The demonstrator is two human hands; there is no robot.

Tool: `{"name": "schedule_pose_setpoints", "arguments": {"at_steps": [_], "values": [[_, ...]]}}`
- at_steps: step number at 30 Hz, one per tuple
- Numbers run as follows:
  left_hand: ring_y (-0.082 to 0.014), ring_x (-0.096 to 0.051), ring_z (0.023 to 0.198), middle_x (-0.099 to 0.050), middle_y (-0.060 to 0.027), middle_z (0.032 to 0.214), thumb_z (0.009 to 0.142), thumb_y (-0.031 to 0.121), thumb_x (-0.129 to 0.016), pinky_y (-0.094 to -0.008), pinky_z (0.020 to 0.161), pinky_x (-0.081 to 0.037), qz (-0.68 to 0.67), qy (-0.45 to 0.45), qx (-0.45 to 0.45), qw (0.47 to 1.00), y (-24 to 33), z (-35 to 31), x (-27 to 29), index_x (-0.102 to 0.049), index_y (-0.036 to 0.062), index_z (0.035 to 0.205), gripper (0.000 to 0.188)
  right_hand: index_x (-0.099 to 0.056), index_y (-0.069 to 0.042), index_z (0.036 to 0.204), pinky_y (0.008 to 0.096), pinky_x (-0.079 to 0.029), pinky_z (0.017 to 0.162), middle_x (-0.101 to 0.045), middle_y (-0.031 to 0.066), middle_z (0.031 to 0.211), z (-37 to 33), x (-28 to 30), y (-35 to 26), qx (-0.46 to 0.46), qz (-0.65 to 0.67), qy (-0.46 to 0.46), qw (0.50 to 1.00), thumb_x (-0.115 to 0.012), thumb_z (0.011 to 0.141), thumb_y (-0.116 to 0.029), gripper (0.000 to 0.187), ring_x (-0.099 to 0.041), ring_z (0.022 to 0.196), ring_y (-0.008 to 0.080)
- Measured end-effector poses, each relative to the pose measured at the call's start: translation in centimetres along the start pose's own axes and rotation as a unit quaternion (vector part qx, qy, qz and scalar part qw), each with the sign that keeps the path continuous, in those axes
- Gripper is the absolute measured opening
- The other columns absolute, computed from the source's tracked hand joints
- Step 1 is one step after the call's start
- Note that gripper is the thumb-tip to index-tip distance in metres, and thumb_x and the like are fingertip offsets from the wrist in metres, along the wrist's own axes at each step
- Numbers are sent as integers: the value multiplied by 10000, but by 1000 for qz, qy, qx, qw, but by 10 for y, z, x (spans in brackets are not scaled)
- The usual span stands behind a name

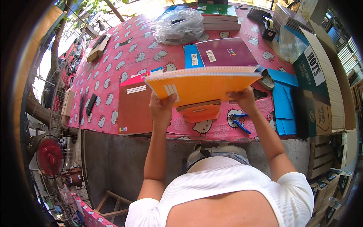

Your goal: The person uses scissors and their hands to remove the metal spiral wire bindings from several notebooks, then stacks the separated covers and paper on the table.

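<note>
I hold an orange spiral-bound notebook (200, 86) raised above the pink cartoon-print tablecloth (113, 75). My left hand (162, 109) grips its lower left edge and my right hand (244, 99) grips its lower right edge. Beneath the notebook lies an orange clipboard-like holder (200, 112). A brown notebook (133, 109) lies to the left, and a maroon notebook (227, 52) and a blue one (193, 56) lie behind. Blue-handled scissors (239, 122) rest near my right wrist.
A clear plastic bag (179, 25) and a stack of books (219, 17) sit at the far side. Blue folders (284, 102) and green-and-white cardboard boxes (321, 87) stand on the right. A tape dispenser (267, 28) is at the back right. A red fan (49, 156) stands at lower left.
</note>
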State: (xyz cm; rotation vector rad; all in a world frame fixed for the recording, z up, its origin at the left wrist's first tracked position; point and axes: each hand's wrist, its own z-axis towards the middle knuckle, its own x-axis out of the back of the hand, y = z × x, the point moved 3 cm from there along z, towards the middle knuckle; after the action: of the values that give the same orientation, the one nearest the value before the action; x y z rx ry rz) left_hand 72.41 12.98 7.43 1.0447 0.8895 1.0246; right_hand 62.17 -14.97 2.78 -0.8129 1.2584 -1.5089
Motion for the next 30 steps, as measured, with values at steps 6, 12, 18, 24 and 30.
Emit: {"name": "schedule_pose_setpoints", "arguments": {"at_steps": [6, 12, 18, 24, 30], "values": [[-259, -463, 1218, -479, -176, 1304, 782, 144, -753, -430, 1037, -325, 280, 121, -176, 936, 17, -29, -28, -369, 25, 1355, 700, -559, -34, 1123, 290, -483, 810, -587, 75, 1067, -37, -11, 57, -5, -85, -23, 996, -649, 791, 75, 361, -588, 982, 173], [-295, -449, 1219, -506, -153, 1281, 828, 245, -679, -487, 1087, -227, 565, -106, -319, 753, 47, -47, -119, -401, 51, 1369, 639, -547, -46, 1125, 341, -466, 869, -554, 140, 1162, -77, -24, 41, 31, -182, -41, 982, -685, 716, 77, 449, -572, 1053, 305], [-224, -581, 926, -657, -33, 957, 790, 231, -702, -422, 948, -334, 347, -206, -265, 876, 42, -22, -131, -720, 118, 959, 204, -623, -29, 967, 419, -488, 819, -603, 153, 958, -50, 235, 10, -45, -678, 285, 676, -731, 705, -81, 288, -597, 933, 340], [-202, -585, 817, -662, -23, 845, 791, 219, -712, -412, 958, -267, 362, -150, -300, 870, 48, -22, -135, -745, 166, 896, 122, -633, -64, 1011, 413, -482, 816, -612, 167, 1004, -48, 252, -5, -109, -638, 270, 713, -612, 790, 8, 234, -581, 976, 352], [-150, -619, 779, -689, 16, 804, 790, 214, -724, -392, 947, -288, 363, -190, -225, 884, 46, -20, -125, -741, 147, 923, 150, -481, -64, 1314, 269, -478, 615, -693, 141, 898, -43, 103, -78, -46, -249, -14, 967, -569, 802, 42, 530, -603, 663, 147]]}}
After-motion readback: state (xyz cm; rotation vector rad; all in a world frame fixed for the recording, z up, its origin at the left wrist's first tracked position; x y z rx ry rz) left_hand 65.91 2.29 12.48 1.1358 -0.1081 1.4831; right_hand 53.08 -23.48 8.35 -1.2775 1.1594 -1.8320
